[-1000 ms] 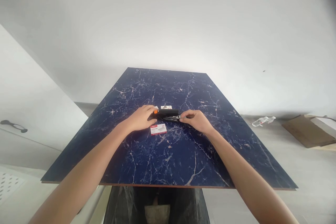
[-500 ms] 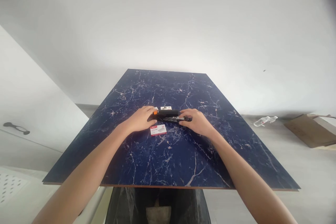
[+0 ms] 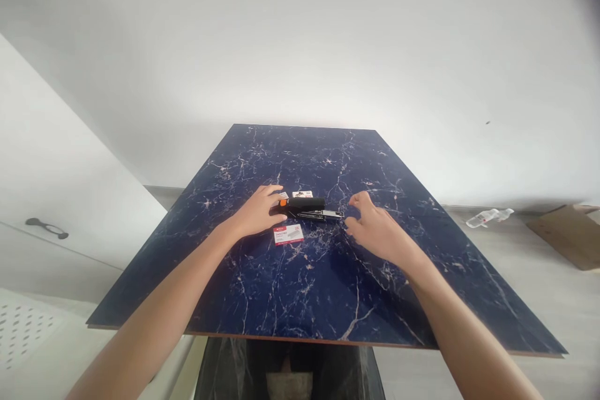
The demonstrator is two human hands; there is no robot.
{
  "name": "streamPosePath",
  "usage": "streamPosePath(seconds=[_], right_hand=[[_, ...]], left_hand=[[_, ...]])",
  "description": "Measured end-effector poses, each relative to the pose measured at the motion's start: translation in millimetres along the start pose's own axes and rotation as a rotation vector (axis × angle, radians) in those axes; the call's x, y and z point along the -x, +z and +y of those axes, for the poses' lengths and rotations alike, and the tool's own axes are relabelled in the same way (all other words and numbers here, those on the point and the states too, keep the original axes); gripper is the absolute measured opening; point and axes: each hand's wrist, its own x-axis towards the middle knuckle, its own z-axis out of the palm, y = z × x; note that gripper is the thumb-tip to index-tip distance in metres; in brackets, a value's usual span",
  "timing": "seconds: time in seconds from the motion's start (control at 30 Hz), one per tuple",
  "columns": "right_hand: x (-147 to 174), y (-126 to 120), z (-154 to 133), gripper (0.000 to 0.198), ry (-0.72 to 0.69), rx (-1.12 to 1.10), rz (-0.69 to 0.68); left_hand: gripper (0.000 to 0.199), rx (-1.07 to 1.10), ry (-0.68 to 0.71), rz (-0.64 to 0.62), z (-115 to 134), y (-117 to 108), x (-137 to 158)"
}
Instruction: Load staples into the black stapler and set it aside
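A black stapler (image 3: 307, 204) with an orange part at its left end lies across the blue marbled table (image 3: 300, 287). Its metal magazine juts out to the right. My left hand (image 3: 259, 212) has its thumb and fingers around the stapler's left end. Off the right tip of the stapler, my right hand (image 3: 372, 225) is held with thumb and fingers apart, and nothing shows in it. A red and white staple box (image 3: 289, 234) lies just in front of the stapler. Behind it is a small white box (image 3: 302, 194), partly hidden.
A white wall (image 3: 304, 44) rises beyond the table's far edge. On the floor to the right lie a clear plastic bottle (image 3: 482, 219) and a brown cardboard box (image 3: 567, 237). A white cabinet front with a dark handle (image 3: 47, 228) stands to the left.
My right hand has let go of the stapler's right end and moved right, baring the metal magazine. My left hand stays at the stapler's left end. The view has shifted slightly.
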Motion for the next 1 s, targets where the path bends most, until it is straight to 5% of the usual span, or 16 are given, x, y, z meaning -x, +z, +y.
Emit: streamPosePath(seconds=[0.27,0.7,1.0], right_hand=[[5,-13,-9,0.02,0.106,-0.079,-0.284],[-2,4,-11,0.025,0.041,-0.497,-0.448],[-7,3,-7,0.017,-0.034,-0.522,-0.497]], left_hand=[[0.052,0.166,-0.076,-0.019,-11,1,-7],[0.049,0.196,-0.04,0.053,-14,8,-10],[0.05,0.178,-0.019,0.066,-18,10,-13]])
